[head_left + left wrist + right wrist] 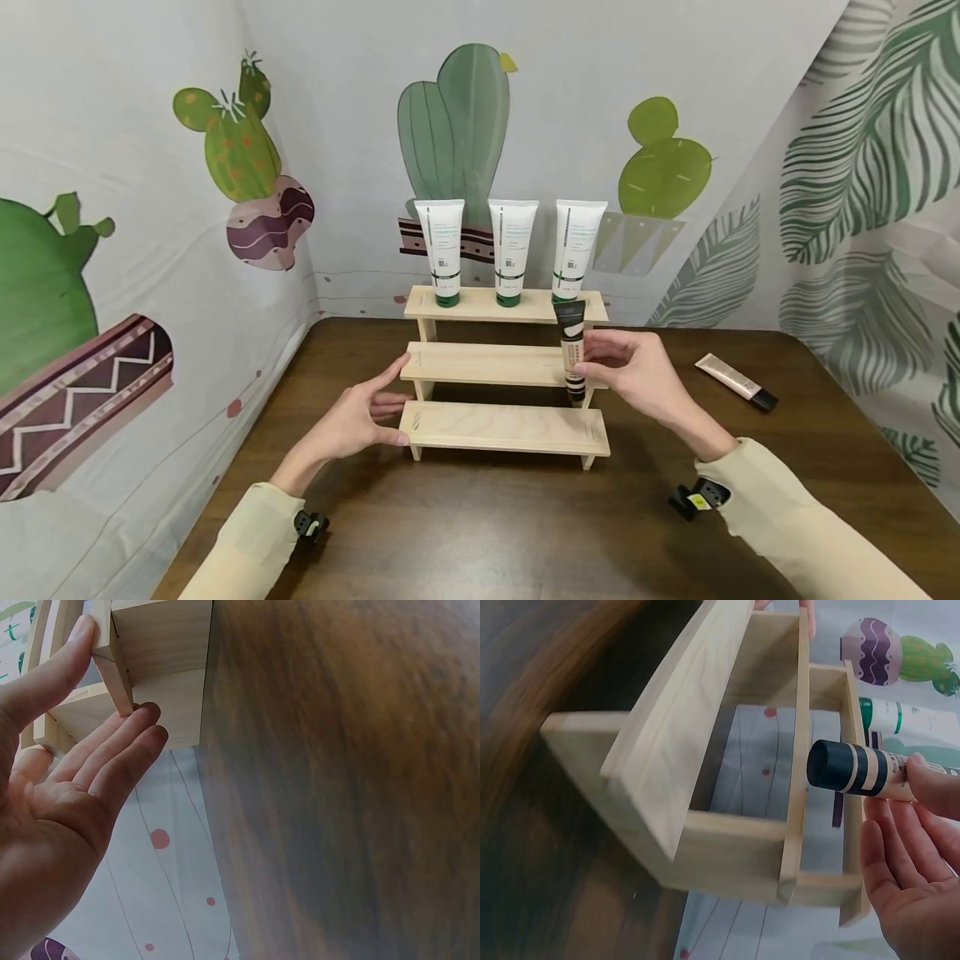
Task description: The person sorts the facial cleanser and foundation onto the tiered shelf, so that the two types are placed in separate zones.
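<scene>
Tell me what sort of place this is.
Probably a staged tabletop set for filming or practice, not a shop. A patterned cloth backdrop with printed cacti surrounds a dark wooden table, and a small three-step wooden stand holds three white tubes.

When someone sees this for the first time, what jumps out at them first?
Probably the three white tubes standing in a row on the top shelf of the wooden stand. Next, the black-and-beige tube that the right hand holds by the middle shelf's right end. Large green cacti on the backdrop behind also catch the eye.
</scene>
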Action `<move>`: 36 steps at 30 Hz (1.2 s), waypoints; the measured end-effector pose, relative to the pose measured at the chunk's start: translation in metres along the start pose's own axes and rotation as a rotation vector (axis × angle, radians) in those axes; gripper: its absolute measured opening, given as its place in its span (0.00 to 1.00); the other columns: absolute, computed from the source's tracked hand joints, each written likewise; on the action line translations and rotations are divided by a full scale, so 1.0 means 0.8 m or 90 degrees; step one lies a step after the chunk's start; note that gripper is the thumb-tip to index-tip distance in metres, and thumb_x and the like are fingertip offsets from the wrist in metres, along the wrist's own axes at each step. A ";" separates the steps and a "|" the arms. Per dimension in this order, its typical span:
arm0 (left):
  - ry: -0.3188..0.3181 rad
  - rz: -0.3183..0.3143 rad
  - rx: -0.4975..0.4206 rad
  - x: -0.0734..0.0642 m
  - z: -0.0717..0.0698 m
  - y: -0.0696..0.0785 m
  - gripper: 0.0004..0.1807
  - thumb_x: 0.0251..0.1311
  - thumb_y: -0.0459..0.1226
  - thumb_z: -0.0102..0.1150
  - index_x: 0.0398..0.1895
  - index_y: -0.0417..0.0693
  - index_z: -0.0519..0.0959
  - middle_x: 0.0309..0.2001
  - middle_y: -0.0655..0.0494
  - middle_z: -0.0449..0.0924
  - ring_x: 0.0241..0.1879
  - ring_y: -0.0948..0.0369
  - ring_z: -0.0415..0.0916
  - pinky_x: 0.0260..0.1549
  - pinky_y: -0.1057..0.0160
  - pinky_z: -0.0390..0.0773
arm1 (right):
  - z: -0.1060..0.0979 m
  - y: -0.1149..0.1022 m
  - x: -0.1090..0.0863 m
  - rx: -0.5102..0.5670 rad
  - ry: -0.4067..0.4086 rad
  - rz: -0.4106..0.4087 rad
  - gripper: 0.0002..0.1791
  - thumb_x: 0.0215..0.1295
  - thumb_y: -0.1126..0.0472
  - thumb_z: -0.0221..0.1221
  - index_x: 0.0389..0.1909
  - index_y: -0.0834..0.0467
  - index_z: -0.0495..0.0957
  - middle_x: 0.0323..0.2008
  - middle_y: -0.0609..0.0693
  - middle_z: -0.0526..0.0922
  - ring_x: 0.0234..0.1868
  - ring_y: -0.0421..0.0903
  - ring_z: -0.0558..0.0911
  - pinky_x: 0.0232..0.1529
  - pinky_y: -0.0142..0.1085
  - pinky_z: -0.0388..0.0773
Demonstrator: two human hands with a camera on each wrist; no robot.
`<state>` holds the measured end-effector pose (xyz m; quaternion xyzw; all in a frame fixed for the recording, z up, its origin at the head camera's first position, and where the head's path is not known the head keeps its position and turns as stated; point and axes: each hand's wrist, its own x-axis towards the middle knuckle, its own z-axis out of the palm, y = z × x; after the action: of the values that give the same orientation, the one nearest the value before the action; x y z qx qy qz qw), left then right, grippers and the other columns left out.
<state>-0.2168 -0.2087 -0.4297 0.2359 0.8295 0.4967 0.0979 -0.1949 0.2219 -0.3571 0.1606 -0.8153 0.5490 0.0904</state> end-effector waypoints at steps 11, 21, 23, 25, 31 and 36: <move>-0.001 0.003 -0.012 0.001 0.001 -0.001 0.68 0.46 0.24 0.83 0.87 0.63 0.52 0.63 0.25 0.76 0.60 0.40 0.80 0.58 0.45 0.82 | 0.042 -0.008 0.023 0.039 0.003 -0.050 0.23 0.57 0.74 0.76 0.54 0.72 0.85 0.41 0.63 0.90 0.39 0.42 0.89 0.45 0.28 0.86; 0.001 0.001 -0.006 0.001 0.000 -0.003 0.68 0.46 0.24 0.83 0.87 0.63 0.52 0.63 0.27 0.77 0.60 0.40 0.80 0.58 0.48 0.82 | 0.076 -0.019 0.047 0.046 -0.008 -0.053 0.21 0.57 0.71 0.76 0.53 0.69 0.86 0.41 0.59 0.90 0.42 0.52 0.89 0.48 0.32 0.86; 0.001 -0.004 -0.003 0.001 0.000 -0.004 0.68 0.46 0.24 0.83 0.87 0.64 0.52 0.63 0.28 0.77 0.60 0.41 0.80 0.58 0.50 0.83 | 0.083 -0.021 0.051 0.054 -0.007 -0.057 0.22 0.57 0.72 0.76 0.53 0.69 0.86 0.41 0.59 0.90 0.42 0.53 0.89 0.47 0.33 0.87; 0.002 -0.010 -0.004 0.001 0.000 -0.003 0.68 0.46 0.24 0.83 0.87 0.66 0.52 0.63 0.28 0.77 0.60 0.42 0.80 0.58 0.52 0.83 | 0.091 -0.023 0.056 0.060 -0.007 -0.059 0.22 0.57 0.72 0.76 0.54 0.70 0.85 0.41 0.59 0.90 0.42 0.52 0.89 0.47 0.33 0.87; 0.000 0.000 -0.008 0.001 0.000 -0.003 0.68 0.46 0.24 0.83 0.87 0.66 0.51 0.64 0.28 0.76 0.60 0.42 0.80 0.59 0.51 0.83 | 0.112 -0.030 0.071 0.071 -0.004 -0.057 0.25 0.57 0.70 0.77 0.57 0.69 0.84 0.43 0.58 0.90 0.43 0.51 0.89 0.49 0.35 0.87; 0.000 0.005 -0.007 0.002 -0.001 -0.004 0.68 0.46 0.24 0.83 0.87 0.64 0.51 0.63 0.28 0.77 0.60 0.41 0.80 0.59 0.50 0.82 | 0.130 -0.034 0.081 0.085 -0.006 -0.054 0.27 0.57 0.71 0.76 0.58 0.71 0.83 0.45 0.61 0.89 0.45 0.55 0.89 0.51 0.38 0.87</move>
<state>-0.2193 -0.2099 -0.4315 0.2382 0.8258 0.5019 0.0972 -0.2427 0.1058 -0.3519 0.2029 -0.7697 0.5972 0.0988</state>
